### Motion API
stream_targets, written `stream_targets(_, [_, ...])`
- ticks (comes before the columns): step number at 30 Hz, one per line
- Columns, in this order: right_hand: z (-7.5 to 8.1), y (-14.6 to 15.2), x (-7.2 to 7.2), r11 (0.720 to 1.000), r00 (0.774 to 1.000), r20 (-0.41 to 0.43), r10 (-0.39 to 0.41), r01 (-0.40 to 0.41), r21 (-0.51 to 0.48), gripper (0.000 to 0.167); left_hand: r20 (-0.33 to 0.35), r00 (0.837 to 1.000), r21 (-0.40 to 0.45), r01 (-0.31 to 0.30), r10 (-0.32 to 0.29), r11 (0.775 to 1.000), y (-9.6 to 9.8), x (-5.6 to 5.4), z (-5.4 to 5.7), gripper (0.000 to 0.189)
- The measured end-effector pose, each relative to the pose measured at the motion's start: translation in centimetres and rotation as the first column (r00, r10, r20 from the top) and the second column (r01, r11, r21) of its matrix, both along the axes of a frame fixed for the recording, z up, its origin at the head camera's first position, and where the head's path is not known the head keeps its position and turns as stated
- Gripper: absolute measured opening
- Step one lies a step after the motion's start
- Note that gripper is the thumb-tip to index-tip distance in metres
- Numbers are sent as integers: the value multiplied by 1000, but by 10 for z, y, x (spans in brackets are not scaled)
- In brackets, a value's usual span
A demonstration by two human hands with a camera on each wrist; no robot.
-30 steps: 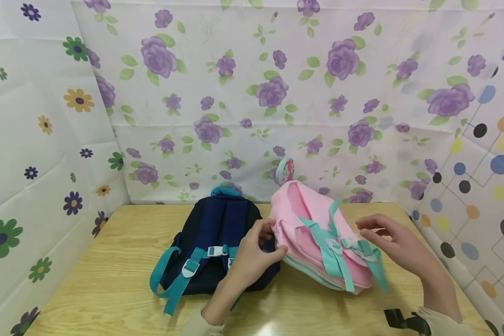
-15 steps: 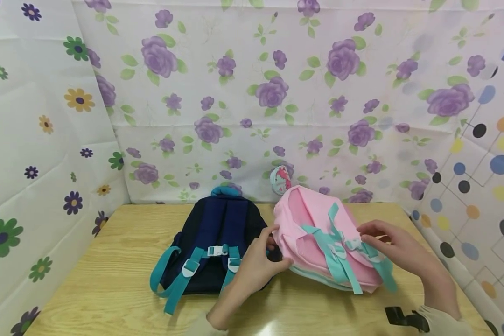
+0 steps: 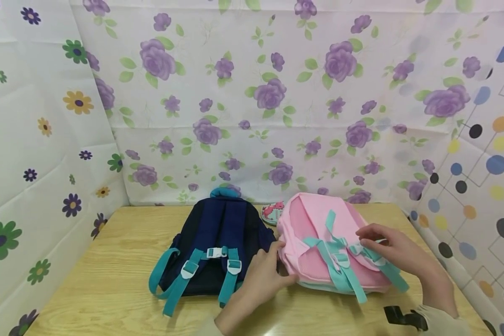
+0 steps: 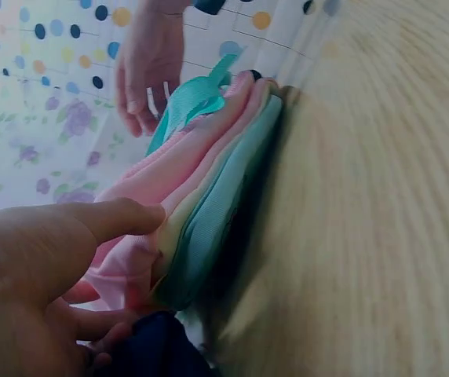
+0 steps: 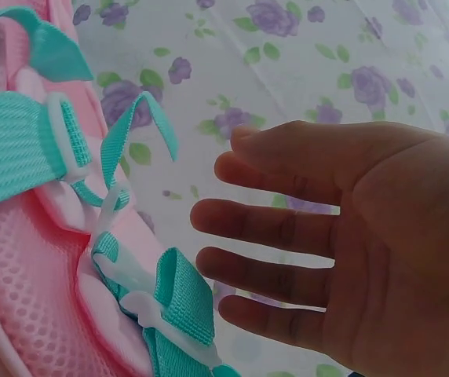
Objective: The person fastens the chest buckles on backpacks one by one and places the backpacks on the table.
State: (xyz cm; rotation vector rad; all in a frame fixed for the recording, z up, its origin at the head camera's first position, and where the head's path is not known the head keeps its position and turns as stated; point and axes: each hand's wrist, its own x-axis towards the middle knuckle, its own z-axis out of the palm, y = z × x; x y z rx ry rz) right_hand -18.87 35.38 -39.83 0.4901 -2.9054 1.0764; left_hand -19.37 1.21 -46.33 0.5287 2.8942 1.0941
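A pink backpack [image 3: 319,207] with mint straps [image 3: 340,261] and white buckles lies back panel up on the table. My left hand [image 3: 263,276] is at its left side, thumb and fingers spread against the edge; in the left wrist view the thumb [image 4: 126,218] touches the pink side above the mint layer. My right hand [image 3: 396,247] hovers by the backpack's right side. In the right wrist view its slightly bent fingers [image 5: 268,275] hold nothing and stand apart from the straps. A small round mint piece with a pink pattern [image 3: 272,213] shows behind the backpack.
A navy backpack [image 3: 212,224] with teal straps [image 3: 178,287] lies back panel up, just left of the pink one. Both rest on a wooden table [image 3: 96,280]. Flowered and dotted cloths [image 3: 235,70] stand behind and at the sides.
The pink backpack has come down flatter and shifted a little right. My left hand has followed it down and right. The round mint piece has dropped. The right hand stays nearly in place.
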Motion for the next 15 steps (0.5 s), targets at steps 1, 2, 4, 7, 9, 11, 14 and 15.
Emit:
stream_targets(1, [-1,1,0,1000,1000,-1,2,-2,5,28,-20,1000,-27,-7,6,1000,2,0,-2,83])
stream_targets(2, [-1,1,0,1000,1000,1,-2,2,6,28,-39,999,-55,-15,13,998,4,1,-4,83])
stream_targets(4, [-3,3,0,1000,1000,10,-15,15,8,29,-90,996,-123,-30,19,992,8,2,-8,85])
stream_targets(7, [-4,4,0,1000,1000,20,-22,22,17,30,-200,980,-245,-57,7,968,13,5,-13,86])
stream_targets(9, [-4,5,-1,999,999,21,-24,24,22,30,-275,961,-309,-83,-5,947,15,7,-15,83])
stream_targets(11, [-4,5,-1,999,1000,16,-19,19,33,30,-349,937,-355,-119,-14,927,18,8,-17,78])
stream_targets(14, [-4,5,-2,999,1000,15,-19,19,36,29,-409,912,-385,-150,-22,911,19,9,-20,73])
stream_targets(15, [-5,5,-2,999,1000,18,-20,20,35,29,-417,908,-392,-152,-28,908,20,10,-20,72])
